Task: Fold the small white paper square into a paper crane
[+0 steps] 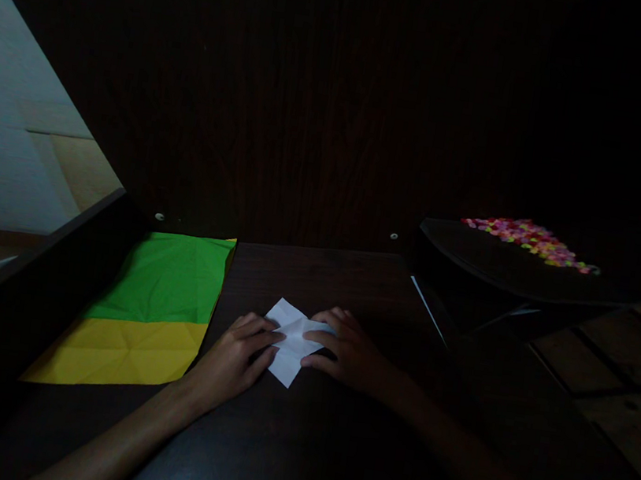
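Observation:
A small white sheet of paper (286, 364) with crease lines and pointed corners lies on the dark wooden table in front of me. My left hand (242, 352) rests over its left side, the fingers apart and their tips on the paper. From the other side, my right hand (344, 347) lays its spread fingers over the right edge. Parts of the paper's left and right sides are hidden under the fingers. Left of my left hand are creased sheets, a green sheet (172, 275) and a yellow sheet (131, 352).
A dark upright panel (326, 114) stands behind the table (268, 439), and a low side board (35, 271) runs along the left. At the right, a dark raised surface (467, 253) bears a heap of small pink, red and yellow pieces (535, 242). The light is dim.

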{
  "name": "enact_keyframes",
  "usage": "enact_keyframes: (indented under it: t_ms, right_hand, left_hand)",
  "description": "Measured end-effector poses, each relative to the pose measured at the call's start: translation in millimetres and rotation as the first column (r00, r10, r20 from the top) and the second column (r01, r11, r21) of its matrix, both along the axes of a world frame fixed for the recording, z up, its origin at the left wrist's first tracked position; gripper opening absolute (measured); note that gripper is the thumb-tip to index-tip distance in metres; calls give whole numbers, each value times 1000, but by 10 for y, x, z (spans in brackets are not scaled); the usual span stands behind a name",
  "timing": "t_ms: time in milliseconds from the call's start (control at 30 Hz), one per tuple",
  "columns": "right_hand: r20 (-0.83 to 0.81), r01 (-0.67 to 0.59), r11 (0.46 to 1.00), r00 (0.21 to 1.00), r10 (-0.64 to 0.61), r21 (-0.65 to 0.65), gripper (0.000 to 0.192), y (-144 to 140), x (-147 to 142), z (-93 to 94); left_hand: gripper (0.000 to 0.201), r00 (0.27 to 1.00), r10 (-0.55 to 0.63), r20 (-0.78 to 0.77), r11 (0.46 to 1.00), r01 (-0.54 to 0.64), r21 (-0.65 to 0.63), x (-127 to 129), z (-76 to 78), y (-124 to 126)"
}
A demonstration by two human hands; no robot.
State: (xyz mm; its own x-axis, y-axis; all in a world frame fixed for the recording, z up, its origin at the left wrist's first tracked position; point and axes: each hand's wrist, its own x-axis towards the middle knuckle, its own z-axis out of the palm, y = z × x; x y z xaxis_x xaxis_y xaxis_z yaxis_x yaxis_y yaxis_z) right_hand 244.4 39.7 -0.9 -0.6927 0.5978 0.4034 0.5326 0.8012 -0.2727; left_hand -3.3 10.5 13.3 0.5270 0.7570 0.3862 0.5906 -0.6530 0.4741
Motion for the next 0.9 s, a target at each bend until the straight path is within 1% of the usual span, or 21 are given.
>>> enact_keyframes:
  t_ms: [100,167,300,433,667,800,900]
  right_hand:
    - [6,7,1000,1000,-7,-9,33,-18,-11,-5]
    - [0,-12,1000,1000,12,1,32,-29,-20,-4]
    - [13,-47,999,999,47,22,25,-52,-47,25]
    - [9,-58,998,998,58,40,22,-76,-78,68]
    - [19,-45,999,999,44,12,25,-84,-92,92]
    - [2,-54,998,999,54,14,18,-61,-84,60]
    - [-50,-39,999,998,38,-23,17,-58,-83,28]
  left_hand:
    - [30,997,-13,-71,1000,13,7,4,2,-11]
    - [35,993,-23,-114,1000,24,7,10,0,-24]
    - [40,988,-40,-151,999,44,24,29,5,-50]
    - [38,985,-55,-165,998,58,14,43,28,-69]
    - [35,983,-41,-179,999,47,28,45,11,-64]
    - [29,987,-42,-156,998,48,36,49,7,-60]
    - [20,992,-45,-119,998,50,36,47,15,-63]
